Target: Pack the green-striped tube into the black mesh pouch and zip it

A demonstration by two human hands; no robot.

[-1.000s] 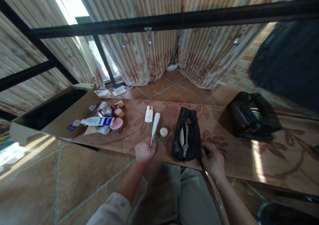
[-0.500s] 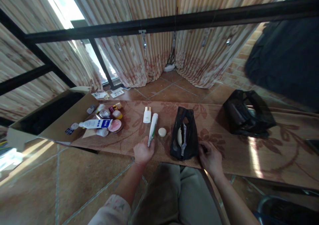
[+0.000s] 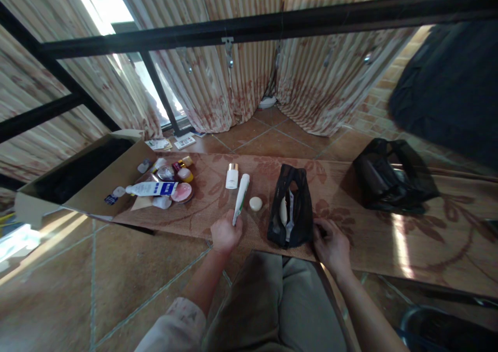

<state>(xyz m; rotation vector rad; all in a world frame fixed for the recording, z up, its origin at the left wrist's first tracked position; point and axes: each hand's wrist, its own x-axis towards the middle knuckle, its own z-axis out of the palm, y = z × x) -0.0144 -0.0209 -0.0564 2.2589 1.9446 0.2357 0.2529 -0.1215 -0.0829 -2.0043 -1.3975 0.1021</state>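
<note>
My left hand (image 3: 226,233) is closed around the lower end of a white squeeze tube (image 3: 241,193) with a green mark, its upper end pointing away from me. Just beyond the tube, a white bottle with a gold cap (image 3: 232,178) is on the cloth. A small round cream-coloured item (image 3: 256,203) lies right of the tube. Farther right, a black mesh bag (image 3: 301,222) stands with its top open, pale items showing inside. My right hand (image 3: 331,245) is at its right lower side, fingers curled against the bag's edge; the fingertips are partly hidden.
A patterned brown cloth (image 3: 202,214) covers the long bench. At left are an open cardboard box (image 3: 105,186), a blue-and-white tube (image 3: 151,188), a pink round compact (image 3: 182,192) and several small jars. Another black mesh bag (image 3: 392,178) stands at right. A dark metal rail (image 3: 252,30) crosses behind.
The view has shifted slightly, so everything sits a little farther right in the picture. Both hands keep nearly the same place and grip.
</note>
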